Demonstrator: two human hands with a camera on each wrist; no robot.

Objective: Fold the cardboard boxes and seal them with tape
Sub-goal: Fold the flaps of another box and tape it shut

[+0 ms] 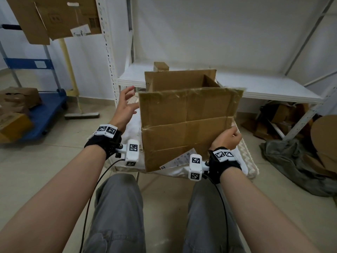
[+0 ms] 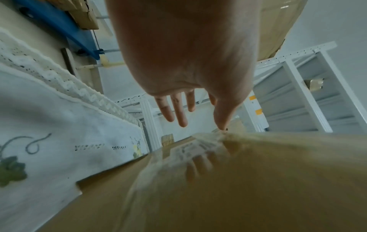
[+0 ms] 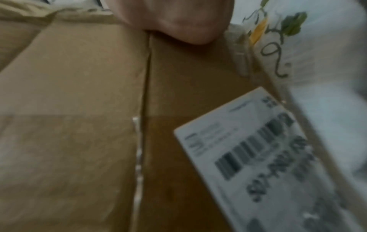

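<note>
Holding the cardboard box (image 1: 186,125) by its edge in the right hand (image 1: 228,138), the spread, empty left hand (image 1: 125,105) should be brought against the opposite side so the flaps are squared.

Both bare forearms reach forward over the grey-trousered knees, each wrist wrapped in a black strap with a white camera unit. The left hand (image 1: 125,104) is raised, palm turned inward, fingers (image 2: 179,109) straight and spread, holding nothing. The right hand (image 1: 228,138) sits lower, fingers curled round the right edge of the cardboard box (image 1: 187,123).
</note>
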